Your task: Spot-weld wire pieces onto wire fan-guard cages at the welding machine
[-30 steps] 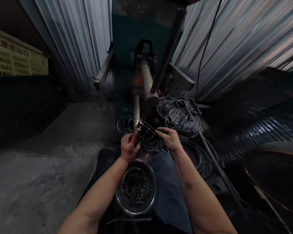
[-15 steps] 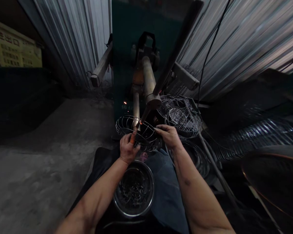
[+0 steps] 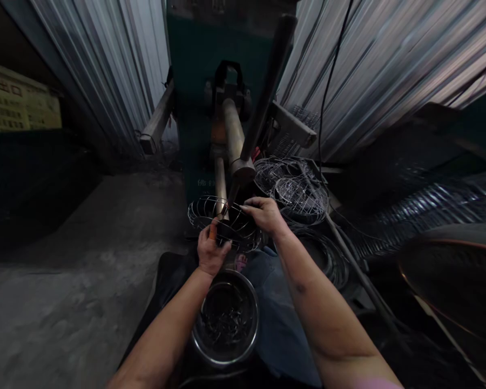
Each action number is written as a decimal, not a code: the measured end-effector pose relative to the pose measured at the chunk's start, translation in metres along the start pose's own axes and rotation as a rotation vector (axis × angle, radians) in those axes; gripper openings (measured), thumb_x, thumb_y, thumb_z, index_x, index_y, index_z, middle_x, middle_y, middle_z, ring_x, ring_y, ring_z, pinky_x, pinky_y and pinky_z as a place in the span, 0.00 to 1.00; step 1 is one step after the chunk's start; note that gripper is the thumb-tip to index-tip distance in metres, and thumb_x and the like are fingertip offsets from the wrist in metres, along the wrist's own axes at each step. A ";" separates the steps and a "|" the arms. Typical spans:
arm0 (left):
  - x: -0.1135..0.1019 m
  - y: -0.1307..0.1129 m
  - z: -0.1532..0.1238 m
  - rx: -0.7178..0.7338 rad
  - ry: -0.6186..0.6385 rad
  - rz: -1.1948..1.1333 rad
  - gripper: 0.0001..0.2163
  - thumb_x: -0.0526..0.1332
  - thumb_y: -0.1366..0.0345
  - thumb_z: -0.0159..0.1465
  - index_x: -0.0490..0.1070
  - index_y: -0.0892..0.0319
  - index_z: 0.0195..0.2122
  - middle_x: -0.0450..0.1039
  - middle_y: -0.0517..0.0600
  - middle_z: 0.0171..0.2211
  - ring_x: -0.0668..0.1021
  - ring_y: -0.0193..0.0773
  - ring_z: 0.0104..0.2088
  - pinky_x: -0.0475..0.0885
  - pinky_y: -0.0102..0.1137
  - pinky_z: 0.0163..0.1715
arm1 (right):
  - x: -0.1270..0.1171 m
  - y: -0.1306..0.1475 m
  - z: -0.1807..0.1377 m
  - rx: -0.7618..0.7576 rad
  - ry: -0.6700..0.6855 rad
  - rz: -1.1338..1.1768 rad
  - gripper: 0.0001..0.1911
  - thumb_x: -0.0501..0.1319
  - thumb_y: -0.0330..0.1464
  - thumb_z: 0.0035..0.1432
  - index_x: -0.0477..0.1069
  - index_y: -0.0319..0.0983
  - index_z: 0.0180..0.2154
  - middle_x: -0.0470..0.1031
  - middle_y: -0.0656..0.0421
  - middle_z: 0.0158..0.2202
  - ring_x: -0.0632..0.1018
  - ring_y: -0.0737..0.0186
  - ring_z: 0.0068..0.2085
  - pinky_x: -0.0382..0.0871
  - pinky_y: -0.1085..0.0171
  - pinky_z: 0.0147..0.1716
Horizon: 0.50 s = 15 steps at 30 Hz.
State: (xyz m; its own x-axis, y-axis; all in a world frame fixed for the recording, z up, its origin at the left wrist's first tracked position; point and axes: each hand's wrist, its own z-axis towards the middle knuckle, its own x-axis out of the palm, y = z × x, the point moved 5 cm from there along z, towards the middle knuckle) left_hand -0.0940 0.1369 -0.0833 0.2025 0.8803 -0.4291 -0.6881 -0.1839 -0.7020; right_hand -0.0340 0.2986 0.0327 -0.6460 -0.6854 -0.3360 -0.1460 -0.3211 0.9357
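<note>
A round wire cage (image 3: pixel 204 209) sits under the tip of a spot-welding machine (image 3: pixel 230 135) in front of me. My left hand (image 3: pixel 210 249) is closed on the cage's near rim, pinching a wire with an orange-tipped finger. At the cage's right side my right hand (image 3: pixel 263 213) grips the rim with curled fingers, close to the electrode tip. A steel bowl (image 3: pixel 225 316) holding several small wire pieces rests on my lap just below my left wrist.
More wire cages (image 3: pixel 302 197) are stacked to the right of the machine, with coiled rings (image 3: pixel 328 256) below them. Corrugated metal sheeting (image 3: pixel 389 59) forms the wall behind. A concrete floor (image 3: pixel 65 270) lies to the left, and a wooden beam (image 3: pixel 156 121) juts out beside the machine.
The spark at the electrode tip has gone out. My right hand slid left along the rim toward the electrode. The view shifted slightly.
</note>
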 end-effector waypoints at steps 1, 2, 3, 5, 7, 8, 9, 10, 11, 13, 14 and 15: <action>0.000 0.000 0.000 -0.008 0.007 -0.012 0.36 0.67 0.61 0.52 0.57 0.56 0.62 0.67 0.55 0.48 0.73 0.45 0.45 0.69 0.40 0.48 | -0.002 -0.003 -0.001 0.022 0.007 0.024 0.16 0.68 0.43 0.40 0.75 0.36 0.22 0.68 0.63 0.20 0.67 0.68 0.25 0.59 0.67 0.25; -0.001 -0.001 -0.001 -0.018 0.013 -0.023 0.37 0.67 0.62 0.52 0.57 0.55 0.62 0.67 0.55 0.48 0.73 0.45 0.45 0.69 0.40 0.48 | -0.006 -0.007 -0.003 0.055 0.020 0.057 0.16 0.68 0.43 0.39 0.75 0.36 0.23 0.69 0.62 0.20 0.67 0.68 0.24 0.59 0.67 0.25; -0.001 -0.001 -0.001 -0.028 0.017 -0.031 0.37 0.68 0.62 0.52 0.57 0.55 0.62 0.67 0.55 0.47 0.73 0.45 0.46 0.69 0.40 0.48 | -0.011 -0.011 -0.006 0.095 0.041 0.095 0.17 0.69 0.43 0.38 0.76 0.36 0.25 0.69 0.62 0.21 0.68 0.68 0.24 0.60 0.67 0.24; -0.002 -0.004 -0.002 -0.055 0.026 -0.052 0.36 0.68 0.61 0.51 0.58 0.54 0.62 0.68 0.55 0.47 0.73 0.45 0.46 0.69 0.41 0.49 | -0.022 -0.020 -0.016 0.184 0.105 0.171 0.19 0.71 0.42 0.36 0.78 0.36 0.29 0.72 0.61 0.22 0.70 0.68 0.24 0.62 0.67 0.25; -0.002 -0.005 -0.003 -0.089 0.018 -0.091 0.36 0.68 0.60 0.52 0.58 0.54 0.62 0.68 0.55 0.48 0.73 0.45 0.46 0.69 0.41 0.50 | -0.032 -0.027 -0.027 0.247 0.172 0.226 0.21 0.72 0.41 0.35 0.78 0.35 0.32 0.74 0.60 0.24 0.71 0.67 0.24 0.64 0.66 0.26; -0.002 -0.006 -0.004 -0.113 0.006 -0.119 0.36 0.68 0.59 0.52 0.58 0.55 0.61 0.68 0.55 0.48 0.74 0.45 0.46 0.69 0.41 0.50 | -0.035 -0.029 -0.031 0.262 0.192 0.237 0.21 0.72 0.40 0.34 0.79 0.35 0.32 0.74 0.60 0.24 0.71 0.67 0.24 0.65 0.66 0.26; -0.002 -0.006 -0.005 -0.142 -0.011 -0.147 0.36 0.69 0.58 0.52 0.58 0.55 0.61 0.68 0.56 0.48 0.74 0.44 0.46 0.69 0.40 0.49 | -0.036 -0.030 -0.033 0.262 0.198 0.240 0.21 0.72 0.40 0.34 0.79 0.35 0.32 0.74 0.60 0.23 0.71 0.67 0.24 0.65 0.66 0.25; -0.001 -0.005 -0.006 -0.175 -0.027 -0.175 0.37 0.69 0.57 0.51 0.58 0.55 0.61 0.68 0.55 0.47 0.74 0.44 0.45 0.70 0.40 0.49 | -0.036 -0.030 -0.034 0.252 0.194 0.233 0.20 0.73 0.40 0.34 0.79 0.35 0.31 0.74 0.60 0.22 0.71 0.68 0.23 0.65 0.66 0.25; 0.000 -0.004 -0.007 -0.208 -0.039 -0.204 0.37 0.70 0.57 0.51 0.58 0.56 0.61 0.68 0.55 0.47 0.74 0.43 0.45 0.70 0.39 0.48 | -0.035 -0.028 -0.033 0.234 0.185 0.220 0.20 0.73 0.39 0.34 0.79 0.35 0.31 0.74 0.60 0.22 0.70 0.68 0.22 0.65 0.66 0.24; 0.003 -0.002 -0.008 -0.264 -0.057 -0.258 0.38 0.70 0.56 0.50 0.58 0.56 0.61 0.68 0.55 0.47 0.74 0.44 0.47 0.71 0.39 0.48 | -0.029 -0.021 -0.028 0.180 0.168 0.196 0.18 0.72 0.39 0.34 0.79 0.35 0.30 0.74 0.61 0.22 0.71 0.67 0.23 0.65 0.66 0.25; 0.004 0.000 -0.008 -0.286 -0.067 -0.281 0.38 0.70 0.55 0.50 0.58 0.56 0.61 0.68 0.55 0.48 0.74 0.44 0.48 0.71 0.39 0.48 | -0.025 -0.017 -0.024 0.150 0.166 0.186 0.17 0.72 0.38 0.35 0.79 0.35 0.29 0.74 0.61 0.22 0.71 0.67 0.23 0.66 0.66 0.25; 0.005 0.002 -0.007 -0.305 -0.076 -0.297 0.38 0.70 0.55 0.50 0.59 0.56 0.61 0.67 0.56 0.50 0.74 0.44 0.48 0.71 0.39 0.48 | -0.021 -0.013 -0.020 0.125 0.170 0.175 0.15 0.71 0.38 0.35 0.79 0.36 0.28 0.74 0.61 0.22 0.71 0.67 0.24 0.66 0.66 0.26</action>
State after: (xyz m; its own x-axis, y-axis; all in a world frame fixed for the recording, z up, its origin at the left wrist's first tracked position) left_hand -0.0889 0.1380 -0.0908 0.3008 0.9422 -0.1478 -0.3682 -0.0282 -0.9293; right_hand -0.0036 0.3037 0.0253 -0.5364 -0.8264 -0.1713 -0.1415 -0.1120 0.9836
